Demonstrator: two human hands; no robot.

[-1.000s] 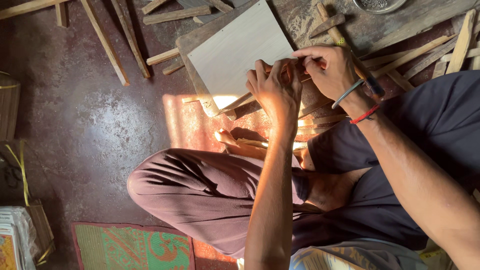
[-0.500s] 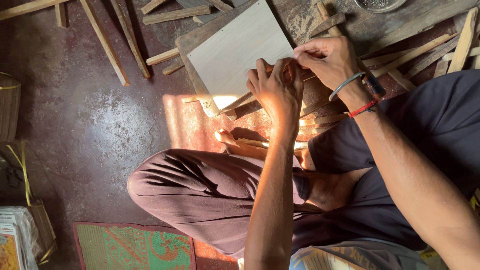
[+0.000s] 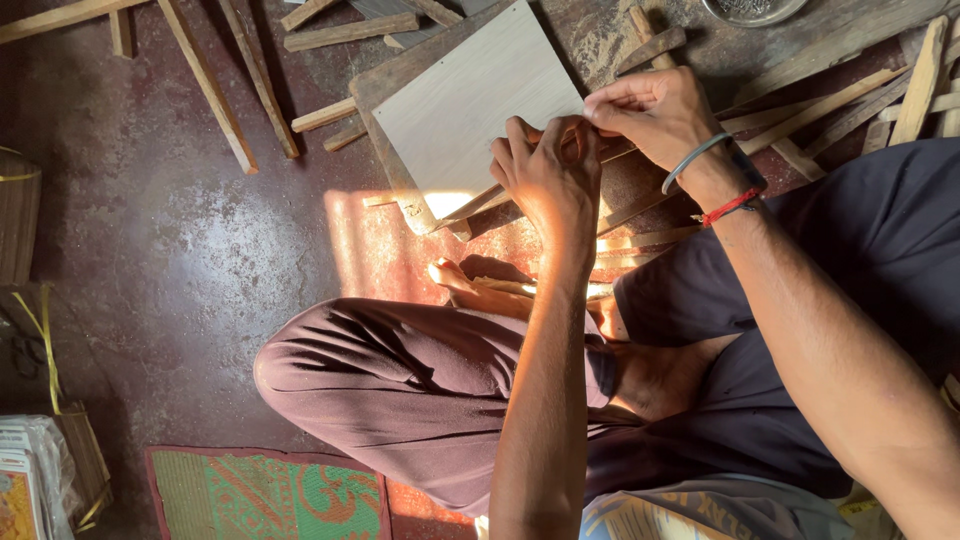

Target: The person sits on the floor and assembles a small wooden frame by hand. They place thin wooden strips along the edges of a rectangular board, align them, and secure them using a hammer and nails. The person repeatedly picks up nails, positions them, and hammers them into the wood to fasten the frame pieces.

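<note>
My left hand (image 3: 545,175) and my right hand (image 3: 650,115) meet at the near edge of a pale square board (image 3: 470,105). The board lies on a darker wooden plank (image 3: 385,85) on the floor. My left hand's fingers are curled around a thin wooden strip (image 3: 620,148) by the board's edge. The fingertips of my right hand pinch at the same spot; what they pinch is too small to make out. Two bangles and a red thread (image 3: 725,185) circle my right wrist. My folded leg (image 3: 420,370) and bare foot (image 3: 480,285) lie just below the hands.
Loose wooden sticks and offcuts (image 3: 230,90) lie scattered on the dark floor along the top and at the right (image 3: 860,90). A metal bowl (image 3: 750,10) sits at the top edge. A green and red mat (image 3: 265,495) and a stack of papers (image 3: 30,480) lie at the bottom left.
My right hand has crept slightly toward the board's edge and its fingertips now pinch closer to my left hand. The board and my legs have stayed put.
</note>
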